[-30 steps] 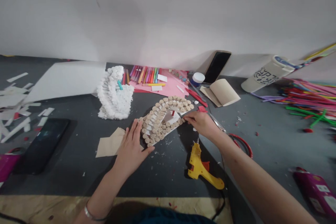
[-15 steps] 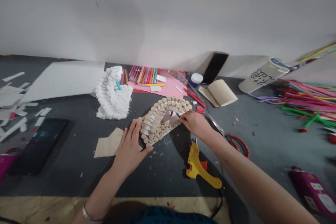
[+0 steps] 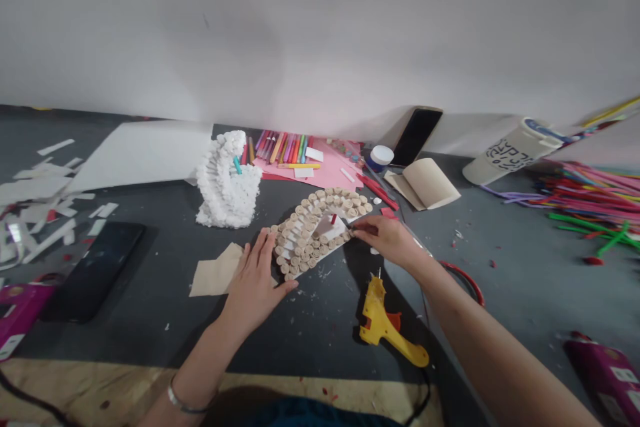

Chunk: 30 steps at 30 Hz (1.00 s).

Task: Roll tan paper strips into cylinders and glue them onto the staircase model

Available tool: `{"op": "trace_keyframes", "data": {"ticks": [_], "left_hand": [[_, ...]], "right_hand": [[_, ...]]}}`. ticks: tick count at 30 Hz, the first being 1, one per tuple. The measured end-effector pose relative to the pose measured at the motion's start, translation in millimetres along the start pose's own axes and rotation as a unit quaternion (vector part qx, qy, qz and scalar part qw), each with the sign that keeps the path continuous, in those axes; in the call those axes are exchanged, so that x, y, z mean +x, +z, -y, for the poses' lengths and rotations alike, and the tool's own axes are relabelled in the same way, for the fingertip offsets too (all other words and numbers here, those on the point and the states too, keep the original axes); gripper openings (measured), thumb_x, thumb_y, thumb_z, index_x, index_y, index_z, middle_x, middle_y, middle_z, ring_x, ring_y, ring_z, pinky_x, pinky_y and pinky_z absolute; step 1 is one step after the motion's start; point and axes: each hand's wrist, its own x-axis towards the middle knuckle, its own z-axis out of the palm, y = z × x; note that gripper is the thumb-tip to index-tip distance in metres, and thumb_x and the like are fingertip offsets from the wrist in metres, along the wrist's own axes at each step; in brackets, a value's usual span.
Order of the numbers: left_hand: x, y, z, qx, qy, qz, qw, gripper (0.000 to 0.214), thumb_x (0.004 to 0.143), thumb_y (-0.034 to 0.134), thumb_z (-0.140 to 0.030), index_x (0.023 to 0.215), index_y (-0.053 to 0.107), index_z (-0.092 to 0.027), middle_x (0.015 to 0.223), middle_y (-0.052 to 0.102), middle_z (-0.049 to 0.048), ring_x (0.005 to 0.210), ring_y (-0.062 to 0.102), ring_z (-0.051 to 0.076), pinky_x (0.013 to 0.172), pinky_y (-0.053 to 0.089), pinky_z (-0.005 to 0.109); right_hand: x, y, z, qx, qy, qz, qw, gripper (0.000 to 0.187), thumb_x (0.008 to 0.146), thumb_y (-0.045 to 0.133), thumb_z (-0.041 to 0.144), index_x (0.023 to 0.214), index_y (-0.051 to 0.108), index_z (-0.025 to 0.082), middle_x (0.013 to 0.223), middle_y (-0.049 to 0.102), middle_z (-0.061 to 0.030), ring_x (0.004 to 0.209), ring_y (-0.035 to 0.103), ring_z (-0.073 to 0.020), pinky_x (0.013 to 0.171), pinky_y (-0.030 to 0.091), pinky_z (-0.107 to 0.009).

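Observation:
A curved arch of rolled tan paper coils and white strips lies on the dark tabletop, with a small red piece inside its bend. My left hand lies flat with spread fingers against the arch's lower left end. My right hand pinches the arch's right end with its fingertips. Just below that hand lies a yellow hot glue gun. Under my left fingers is a sheet of kraft paper, partly hidden. Red-handled scissors lie beneath my right forearm.
A white fluffy curved model stands left of the arch. Behind it are markers on pink paper. A dark tablet lies at left among white paper scraps, and a heap of pipe cleaners lies at right.
The whole scene has shifted slightly right and down in view, which points to head movement. Both hands stay on the arch in nearly the same grip.

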Motion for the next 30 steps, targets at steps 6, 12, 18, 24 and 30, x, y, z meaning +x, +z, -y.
{"op": "trace_keyframes", "data": {"ticks": [6,12,18,24,30], "left_hand": [[0,-7.4,1,-0.009,-0.026,-0.016,0.999,0.101,0.075,0.069,-0.059,0.153,0.017,-0.02,0.158,0.027,0.0193,0.145,0.027,0.038,0.116,0.028,0.057],[-6,-34.9,-35,-0.017,0.02,-0.14,0.99,0.036,0.094,0.052,-0.038,0.125,0.057,-0.021,0.128,0.061,0.0119,0.12,0.056,0.029,0.1,0.046,0.044],[49,-12.7,-95,-0.062,0.185,-0.027,0.98,0.018,0.095,0.049,-0.018,0.107,0.062,-0.018,0.104,0.066,0.0076,0.102,0.063,0.022,0.089,0.053,0.038],[100,15.4,-112,0.052,0.109,0.074,0.99,0.017,0.09,0.059,-0.019,0.103,0.064,-0.009,0.103,0.064,0.0156,0.098,0.061,0.029,0.081,0.052,0.04],[104,24.0,-106,0.065,0.099,0.07,0.99,0.014,0.09,0.057,-0.019,0.098,0.066,-0.012,0.102,0.065,0.0147,0.097,0.06,0.028,0.084,0.05,0.04]], "right_hand": [[1,5,5,0.005,-0.019,0.009,1.0,0.016,0.085,0.059,0.025,0.093,0.071,0.02,0.09,0.071,-0.005,0.08,0.066,-0.018,0.074,0.051,-0.031],[-1,7,5,0.011,-0.018,0.004,1.0,0.016,0.087,0.058,0.026,0.095,0.07,0.02,0.089,0.071,-0.0051,0.079,0.065,-0.0181,0.074,0.05,-0.03],[4,11,6,0.027,-0.005,-0.01,1.0,0.009,0.081,0.063,0.017,0.09,0.067,0.019,0.084,0.071,-0.0029,0.075,0.065,-0.0161,0.068,0.049,-0.025],[7,6,7,0.034,-0.002,0.005,0.999,0.008,0.08,0.067,0.015,0.088,0.069,0.018,0.085,0.073,-0.0029,0.077,0.067,-0.0153,0.07,0.049,-0.024],[7,3,9,0.009,-0.006,0.012,1.0,0.008,0.083,0.065,0.016,0.089,0.07,0.016,0.087,0.073,-0.0045,0.079,0.066,-0.0157,0.07,0.047,-0.023]]}}
